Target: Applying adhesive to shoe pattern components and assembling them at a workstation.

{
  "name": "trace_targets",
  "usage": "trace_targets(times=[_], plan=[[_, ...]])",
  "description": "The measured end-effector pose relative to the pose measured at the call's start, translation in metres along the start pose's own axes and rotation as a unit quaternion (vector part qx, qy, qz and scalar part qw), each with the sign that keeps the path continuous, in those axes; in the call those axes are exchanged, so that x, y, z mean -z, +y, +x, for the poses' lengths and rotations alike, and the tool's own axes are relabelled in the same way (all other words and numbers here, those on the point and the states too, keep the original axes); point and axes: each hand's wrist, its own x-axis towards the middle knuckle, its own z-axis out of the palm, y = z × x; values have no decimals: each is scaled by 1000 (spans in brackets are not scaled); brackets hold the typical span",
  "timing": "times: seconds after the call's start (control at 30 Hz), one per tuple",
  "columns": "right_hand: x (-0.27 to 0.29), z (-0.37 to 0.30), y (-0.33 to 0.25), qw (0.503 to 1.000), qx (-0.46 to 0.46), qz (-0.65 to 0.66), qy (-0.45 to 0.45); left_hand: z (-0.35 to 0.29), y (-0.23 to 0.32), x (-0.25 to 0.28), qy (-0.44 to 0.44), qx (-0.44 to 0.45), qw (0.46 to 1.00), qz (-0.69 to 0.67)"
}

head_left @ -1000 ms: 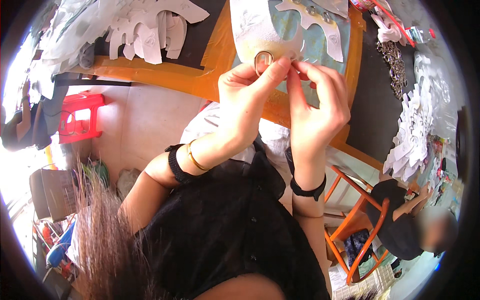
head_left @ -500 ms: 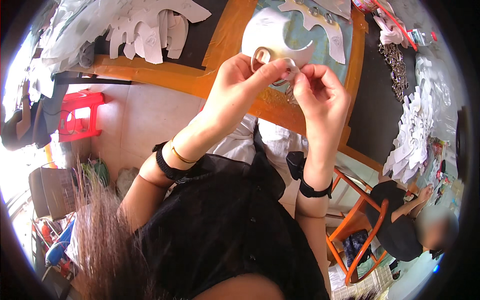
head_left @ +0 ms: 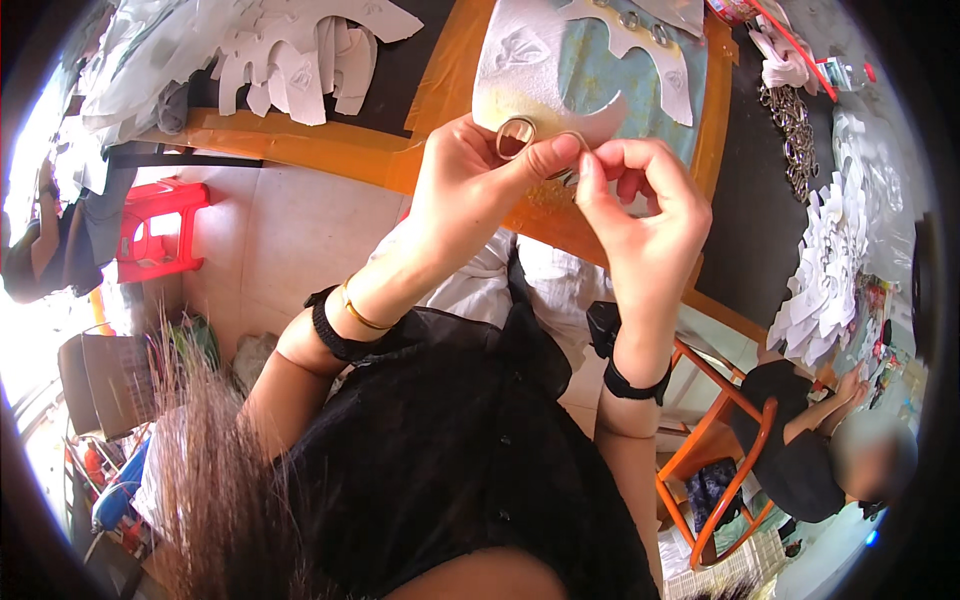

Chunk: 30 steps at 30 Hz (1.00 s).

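Person stands or sits at a table (head_left: 735, 240), both hands up front over its near edge. L hand (head_left: 465, 185): thumb & fingers closed in a pinch on the lower edge of a white cut piece (head_left: 522, 80). R hand (head_left: 650, 205): thumb & index tips nearly together, pinched on the same piece's narrow end, rest of fingers curled; the two hands' tips are just beside each other. White piece hangs upward from the fingers, over the table, w/ a small raised mark on it & a curved cut-out on its R side. A metal ring (head_left: 516, 119) sits in L hand b/w thumb & index; hard to tell if it's joined to the piece, fingers block the view.

Beyond, on a blue-green sheet (head_left: 600, 75) w/ brown tape (head_left: 425, 100) round it: a 2nd white piece (head_left: 672, 85), arched, w/ metal rings along it. Upper L of table: pile of similar white pieces (head_left: 295, 65), plastic bags (head_left: 150, 70) nearby. R side: bunch of linked metal rings (head_left: 792, 145), then a row of overlapping white pieces (head_left: 825, 265), clear plastic (head_left: 885, 185) next to it.

Person wears a black top (head_left: 440, 430), gold bracelet (head_left: 360, 308) on L wrist. Red stool (head_left: 165, 250) on floor to L; wooden chair (head_left: 712, 440) to R, w/ a co-worker (head_left: 790, 440) in black near it.
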Motion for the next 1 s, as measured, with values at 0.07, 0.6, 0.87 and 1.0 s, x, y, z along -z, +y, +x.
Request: trace_targets(times=[0.07, 0.6, 0.87, 1.0], plan=[[-4, -1, -1, 995, 69, -78, 11, -1, -3, -2, 8, -15, 1000, -7], [-5, -2, 7, 989, -109, 102, -8, -7, 5, -10, 39, -40, 994, 95], [-5, 1, 10, 994, 89, -57, 27, -5, 6, -8, 24, -26, 999, 34], [-8, -1, 11, 983, 130, -104, 78, -1, 0, -4, 23, -43, 997, 66]])
